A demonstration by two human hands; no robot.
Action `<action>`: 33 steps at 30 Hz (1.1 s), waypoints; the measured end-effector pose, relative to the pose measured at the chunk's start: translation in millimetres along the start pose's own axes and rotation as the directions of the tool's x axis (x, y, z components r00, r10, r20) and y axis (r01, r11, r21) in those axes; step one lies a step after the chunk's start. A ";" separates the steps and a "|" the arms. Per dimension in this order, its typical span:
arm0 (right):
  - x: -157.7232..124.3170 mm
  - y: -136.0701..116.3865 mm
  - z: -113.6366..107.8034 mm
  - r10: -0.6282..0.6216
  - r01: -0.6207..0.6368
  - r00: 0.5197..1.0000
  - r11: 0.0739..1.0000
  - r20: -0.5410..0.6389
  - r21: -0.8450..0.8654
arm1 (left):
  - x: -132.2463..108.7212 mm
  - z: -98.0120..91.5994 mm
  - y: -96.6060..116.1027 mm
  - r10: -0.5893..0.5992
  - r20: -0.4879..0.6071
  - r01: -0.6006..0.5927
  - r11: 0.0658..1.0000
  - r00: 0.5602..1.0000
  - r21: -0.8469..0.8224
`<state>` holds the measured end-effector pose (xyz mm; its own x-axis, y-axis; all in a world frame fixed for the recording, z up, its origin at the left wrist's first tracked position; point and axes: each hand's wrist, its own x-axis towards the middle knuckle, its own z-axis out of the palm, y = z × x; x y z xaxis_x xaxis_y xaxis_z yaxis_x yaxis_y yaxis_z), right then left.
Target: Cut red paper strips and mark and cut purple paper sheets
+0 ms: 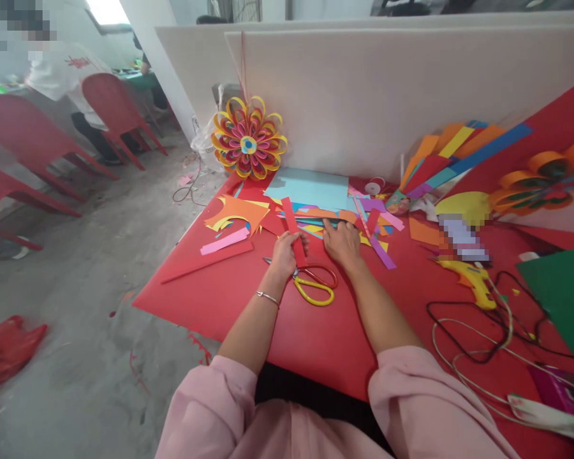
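Note:
My left hand (pixel 286 254) is closed around a red paper strip (pixel 291 223), which stands up at a slant from the fingers. Scissors (pixel 316 290) with one yellow and one red handle lie on the table right beside this hand, which hides part of their blades. Over a heap of cut paper scraps (pixel 310 228), my right hand (pixel 343 243) has its index finger stretched out towards an orange strip (pixel 332 215). Its fingertips seem to touch the heap, and nothing shows gripped in them. Pink strips (pixel 224 242) and an orange cut-out sheet (pixel 243 213) lie left of the hands.
A looped paper flower (pixel 249 145) hangs by a white board (pixel 387 102). Light blue paper (pixel 310 185) lies behind the scraps. A yellow glue gun (pixel 473 280) with tangled cords (pixel 469 344) occupies the right. Red chairs (pixel 29 134) and another person (pixel 62 76) are at left.

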<state>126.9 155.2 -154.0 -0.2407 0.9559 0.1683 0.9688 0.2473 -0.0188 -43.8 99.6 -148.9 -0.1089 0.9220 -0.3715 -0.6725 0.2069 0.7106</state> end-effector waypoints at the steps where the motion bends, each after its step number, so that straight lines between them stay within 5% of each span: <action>1: 0.9 0.3 0.2 0.006 -0.006 1.000 1.000 -0.008 0.002 | 0.2 0.4 0.0 -0.002 -0.001 0.002 1.000 1.000 -0.003; 19: 26.8 27.6 13.2 -0.012 0.024 0.996 0.991 -0.094 0.128 | 4.1 4.8 3.1 0.039 -0.048 -0.043 0.997 0.998 -0.067; 33: 27.1 28.2 18.4 -0.006 0.044 0.973 0.986 -0.229 0.162 | 49.4 14.3 18.7 -0.115 -0.023 0.115 0.993 0.993 -0.010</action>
<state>146.6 191.1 -168.1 -0.2264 0.8926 0.3899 0.9346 0.3118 -0.1712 -51.3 153.7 -145.5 -0.0475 0.8844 -0.4643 -0.6875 0.3083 0.6575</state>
